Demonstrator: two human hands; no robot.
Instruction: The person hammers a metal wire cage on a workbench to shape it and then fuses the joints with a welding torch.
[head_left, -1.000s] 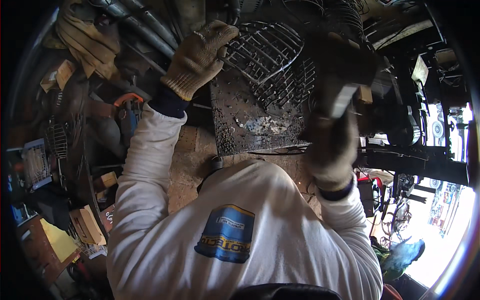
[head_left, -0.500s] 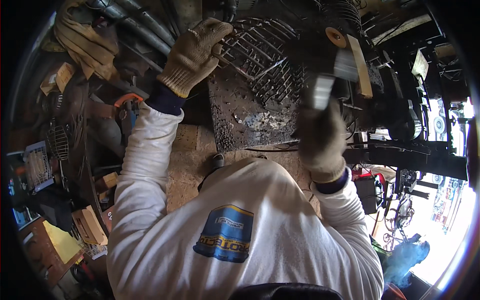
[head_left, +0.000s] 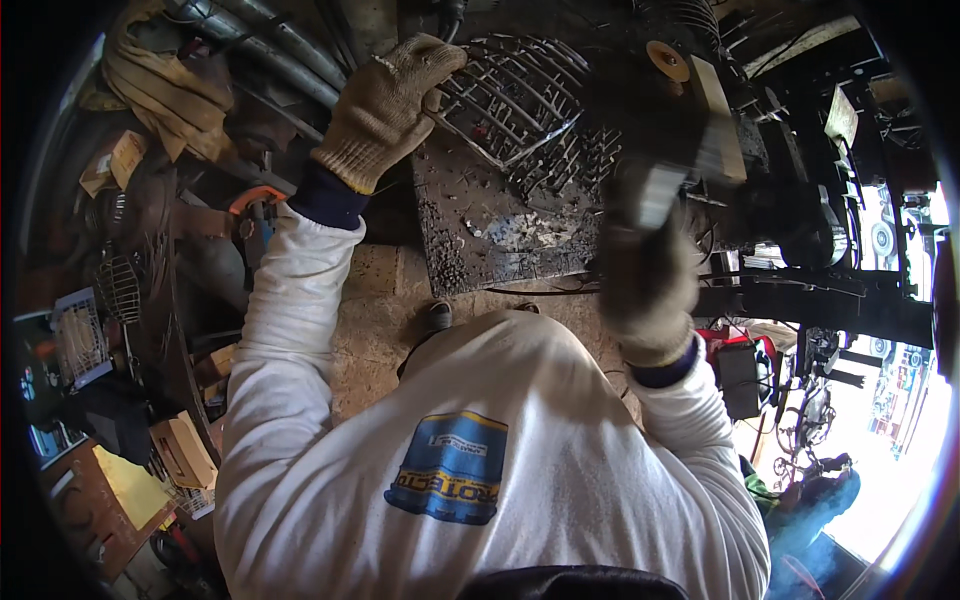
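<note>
Two gloved hands: the left hand (head_left: 395, 110) grips one grille (head_left: 515, 100) over the bench's far part; the right hand (head_left: 650, 290), blurred, wraps one tool (head_left: 660, 195) by its right edge. Grit litters the dark bench (head_left: 450, 225); brown floor (head_left: 365, 350), cluttered workshop.

Left glove (head_left: 385, 115): coarse knit cloth, matt; grate (head_left: 515, 100) at its fingers: dull grey metal, faint sheen; tabletop (head_left: 450, 220) below-right of those fingers: rough, gritty; right glove (head_left: 655, 300): matt cloth; tool (head_left: 658, 197) at its fingers: blurred, glossy patch.
</note>
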